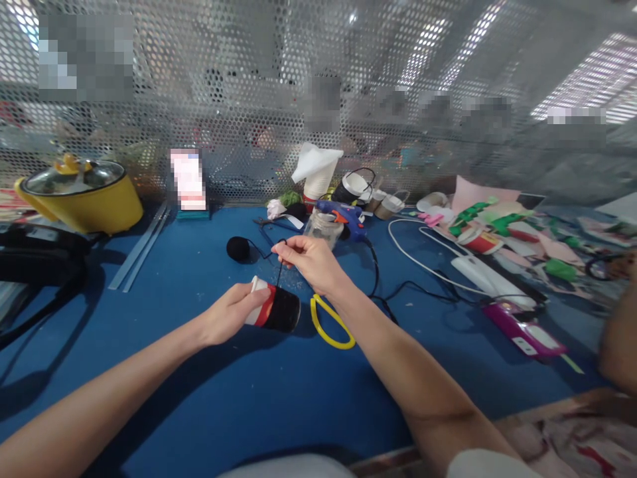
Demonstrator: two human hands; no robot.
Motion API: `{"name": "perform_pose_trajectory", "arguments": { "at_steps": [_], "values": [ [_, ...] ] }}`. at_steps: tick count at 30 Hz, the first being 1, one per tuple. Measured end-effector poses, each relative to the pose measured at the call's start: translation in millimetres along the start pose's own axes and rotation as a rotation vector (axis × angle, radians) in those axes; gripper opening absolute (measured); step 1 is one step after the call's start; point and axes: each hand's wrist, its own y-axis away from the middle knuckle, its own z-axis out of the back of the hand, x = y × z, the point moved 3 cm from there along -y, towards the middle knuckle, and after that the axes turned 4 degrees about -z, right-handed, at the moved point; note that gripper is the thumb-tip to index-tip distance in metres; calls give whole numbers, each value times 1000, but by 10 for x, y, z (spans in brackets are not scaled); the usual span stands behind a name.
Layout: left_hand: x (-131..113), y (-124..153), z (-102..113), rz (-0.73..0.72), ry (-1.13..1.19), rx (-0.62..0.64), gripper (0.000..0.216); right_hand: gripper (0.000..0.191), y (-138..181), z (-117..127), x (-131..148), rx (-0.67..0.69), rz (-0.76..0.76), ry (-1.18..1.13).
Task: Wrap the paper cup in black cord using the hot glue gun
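Observation:
My left hand (233, 312) is wrapped round a paper cup (275, 308) that lies on its side above the blue table; the cup is white and red at one end and covered in black yarn at the other. My right hand (311, 260) pinches a strand of black yarn (279, 271) just above the cup. The strand runs back to a black yarn ball (238, 248) on the table. Yellow-handled scissors (329, 323) lie right of the cup, under my right forearm.
A blue glue gun (344, 216) and a glass jar (323, 228) stand behind my hands. Yellow pot (82, 194) at far left, phone (188, 180) against the perforated screen. White power strip (490, 277), pink device (525, 332), cups and craft scraps to the right. Another person's arm (617, 332) at the right edge.

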Motion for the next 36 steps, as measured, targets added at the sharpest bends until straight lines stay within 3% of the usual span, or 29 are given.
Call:
{"name": "perform_pose_trajectory", "arguments": {
  "at_steps": [10,21,36],
  "values": [
    [15,12,18,-19,-55,-6,33,16,13,-27,-13,42,-61,22],
    [14,9,16,-36,-57,-7,33,17,51,24,70,23,-30,54],
    [-45,49,2,-200,-158,59,32,19,63,-95,-45,161,-80,103]
  ]
}}
